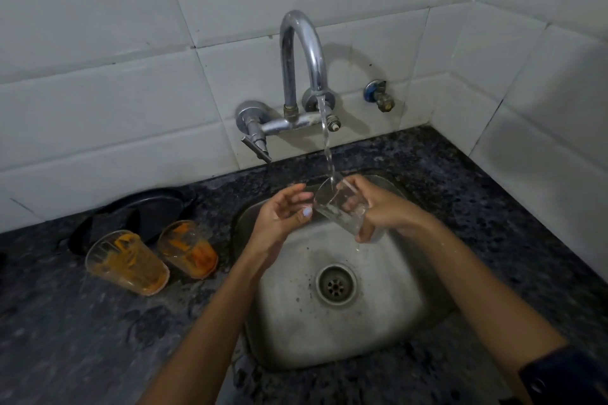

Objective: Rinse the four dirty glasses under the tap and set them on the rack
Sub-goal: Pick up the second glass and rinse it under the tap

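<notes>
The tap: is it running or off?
Running. A stream falls from the tap into the tilted glass held by the right hand.

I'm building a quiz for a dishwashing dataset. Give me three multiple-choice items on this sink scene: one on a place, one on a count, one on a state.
1. Where do the dirty glasses stand?
A. in the sink
B. on the counter left of the sink
C. on the counter right of the sink

2. How many orange-stained glasses are in view?
A. one
B. two
C. four

3. What is the tap doing?
A. running
B. off
C. dripping only

Answers:
1 B, they stand on the counter left of the sink.
2 B, two stand side by side.
3 A, a stream falls into the clear glass that the right hand holds.
</notes>
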